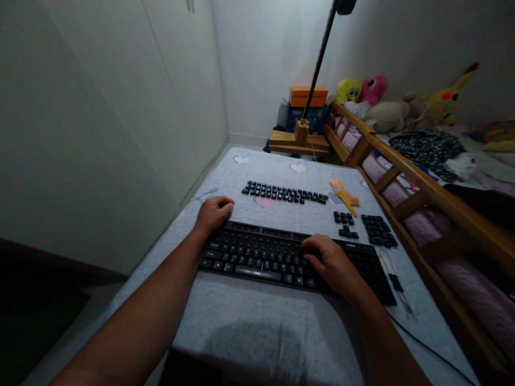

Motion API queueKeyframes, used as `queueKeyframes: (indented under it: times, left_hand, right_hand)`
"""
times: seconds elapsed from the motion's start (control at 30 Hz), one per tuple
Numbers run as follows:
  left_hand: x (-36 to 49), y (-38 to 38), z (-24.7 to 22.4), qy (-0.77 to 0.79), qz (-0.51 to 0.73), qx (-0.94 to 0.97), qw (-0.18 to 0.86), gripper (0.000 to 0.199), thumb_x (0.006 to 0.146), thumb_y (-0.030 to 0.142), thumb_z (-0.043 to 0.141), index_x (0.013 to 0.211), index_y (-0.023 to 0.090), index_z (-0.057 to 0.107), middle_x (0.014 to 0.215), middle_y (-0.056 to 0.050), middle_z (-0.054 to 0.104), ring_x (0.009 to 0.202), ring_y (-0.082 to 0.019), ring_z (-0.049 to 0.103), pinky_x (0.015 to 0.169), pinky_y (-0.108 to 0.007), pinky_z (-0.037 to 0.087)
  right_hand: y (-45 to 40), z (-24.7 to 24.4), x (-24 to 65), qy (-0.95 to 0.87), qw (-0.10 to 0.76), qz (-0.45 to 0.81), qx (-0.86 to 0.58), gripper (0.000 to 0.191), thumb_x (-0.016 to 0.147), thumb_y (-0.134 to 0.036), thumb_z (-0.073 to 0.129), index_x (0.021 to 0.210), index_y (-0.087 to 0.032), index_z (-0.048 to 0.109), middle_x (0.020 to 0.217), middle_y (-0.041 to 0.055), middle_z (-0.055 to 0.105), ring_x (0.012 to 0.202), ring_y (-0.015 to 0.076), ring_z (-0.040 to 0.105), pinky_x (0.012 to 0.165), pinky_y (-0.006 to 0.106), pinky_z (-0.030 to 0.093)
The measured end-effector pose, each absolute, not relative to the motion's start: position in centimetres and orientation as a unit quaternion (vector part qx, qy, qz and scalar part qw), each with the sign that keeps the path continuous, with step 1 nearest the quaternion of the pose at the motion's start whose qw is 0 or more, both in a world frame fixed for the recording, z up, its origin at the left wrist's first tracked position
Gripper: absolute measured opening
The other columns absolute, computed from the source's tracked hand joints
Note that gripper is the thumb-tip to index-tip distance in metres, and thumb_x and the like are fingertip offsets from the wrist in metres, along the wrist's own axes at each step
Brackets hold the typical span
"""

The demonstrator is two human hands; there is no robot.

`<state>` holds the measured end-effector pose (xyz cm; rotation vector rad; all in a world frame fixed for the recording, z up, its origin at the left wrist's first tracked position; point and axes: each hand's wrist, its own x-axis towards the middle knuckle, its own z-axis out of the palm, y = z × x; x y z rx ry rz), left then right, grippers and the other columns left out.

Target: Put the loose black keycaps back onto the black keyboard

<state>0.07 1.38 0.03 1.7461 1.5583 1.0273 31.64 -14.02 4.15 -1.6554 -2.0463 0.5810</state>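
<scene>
A black keyboard [257, 273] lies in front of me; its lower rows carry keycaps, while its upper rows and right-hand section look bare. My left hand [215, 213] is at its upper left corner, fingers curled closed; anything inside them is hidden. My right hand [326, 257] is over the right part of the letter area, thumb and forefinger bent close together at the keys. Whatever they grip is too small to make out. Beyond the keyboard, loose black keycaps [281, 193] stand in rows. Smaller groups of keycaps [378, 230] lie to the right.
An orange-handled brush [345, 201] lies on an orange cloth [352, 197]. A wire keycap puller [394, 279] sits right of the keyboard, near its cable [426, 343]. A wooden bed rail [422, 177] borders the right side; a pale cabinet wall [120, 118] stands left.
</scene>
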Motion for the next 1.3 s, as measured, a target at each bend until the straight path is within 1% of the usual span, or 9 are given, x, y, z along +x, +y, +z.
queueKeyframes:
  times: [0.43, 0.77, 1.3]
  left_hand:
    - [0.12, 1.34, 0.15, 0.584, 0.387, 0.65, 0.295, 0.031, 0.069, 0.039, 0.06, 0.084, 0.016, 0.075, 0.085, -0.006, 0.075, 0.079, -0.021, 0.068, 0.079, -0.031, 0.053]
    - [0.1, 1.4, 0.13, 0.584, 0.38, 0.659, 0.283, 0.031, 0.07, 0.037, 0.058, 0.084, 0.015, 0.074, 0.082, -0.006, 0.075, 0.078, -0.02, 0.068, 0.076, -0.03, 0.052]
    - [0.11, 1.4, 0.14, 0.583, 0.381, 0.659, 0.285, 0.029, 0.07, 0.037, 0.06, 0.084, 0.016, 0.075, 0.083, -0.006, 0.075, 0.078, -0.02, 0.068, 0.078, -0.032, 0.053]
  right_hand:
    - [-13.88, 4.08, 31.65, -0.745, 0.206, 0.214, -0.598, 0.015, 0.083, -0.011, 0.057, 0.092, -0.022, 0.063, 0.097, 0.0048, 0.062, 0.095, 0.0208, 0.057, 0.087, 0.036, 0.044]
    - [-13.74, 4.07, 31.51, -0.748, 0.207, 0.22, -0.591, 0.015, 0.083, -0.011, 0.057, 0.093, -0.021, 0.063, 0.095, 0.0045, 0.063, 0.094, 0.0209, 0.058, 0.087, 0.037, 0.042]
    - [-13.93, 4.16, 31.49, -0.75, 0.213, 0.224, -0.585, 0.014, 0.084, -0.014, 0.055, 0.092, -0.021, 0.063, 0.096, 0.0048, 0.063, 0.093, 0.0207, 0.057, 0.086, 0.037, 0.042]
